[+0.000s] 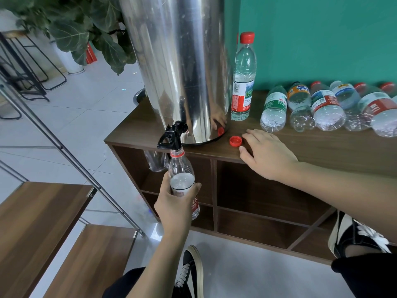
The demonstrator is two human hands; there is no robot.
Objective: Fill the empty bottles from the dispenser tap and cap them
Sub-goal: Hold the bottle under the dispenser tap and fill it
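Note:
My left hand (pixel 175 203) grips a clear bottle (pixel 181 175) with a red label, its open mouth right under the black tap (pixel 171 135) of the tall steel dispenser (pixel 178 67). Water fills the bottle up to about the shoulder. A loose red cap (pixel 235 140) lies on the wooden cabinet top (pixel 300 147), just left of my right hand (pixel 266 154). That hand rests flat on the top, fingers near the cap without holding it. A filled, capped bottle (pixel 243 78) stands upright beside the dispenser.
Several empty bottles (pixel 322 108) lie on their sides along the green wall at the right. Open cabinet shelves (pixel 257 201) are below the top. Wooden steps (pixel 38 222) with a metal rail stand at the left, a potted plant (pixel 73 33) behind.

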